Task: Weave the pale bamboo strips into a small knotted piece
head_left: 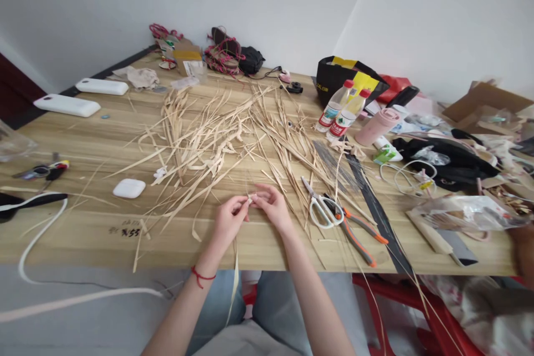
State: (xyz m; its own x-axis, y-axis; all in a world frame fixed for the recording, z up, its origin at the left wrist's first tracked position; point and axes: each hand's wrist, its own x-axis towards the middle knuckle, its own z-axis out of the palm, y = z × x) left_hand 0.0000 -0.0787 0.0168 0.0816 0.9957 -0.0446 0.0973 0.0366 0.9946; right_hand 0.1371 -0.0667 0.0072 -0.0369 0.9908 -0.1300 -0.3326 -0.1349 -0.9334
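Near the table's front edge, my left hand (230,217) and my right hand (272,208) meet, fingertips pinched on a small pale piece of straw weaving (250,199). Its exact shape is mostly hidden by my fingers. A flat straw strip (235,275) hangs below my left hand, over the table edge and toward my lap. Beyond my hands lies a wide, loose heap of dry straw strips (208,139), with a braided straw piece (221,153) on it. White-handled scissors (325,211) and orange-handled pliers (359,236) rest to the right of my right hand.
A white earbud case (129,188) lies to the left on the wooden table (167,250). Two water bottles (344,117), a pink tumbler (377,127) and a black bag (325,80) stand at the back right. Bags, cables and a cardboard box (486,105) crowd the far right.
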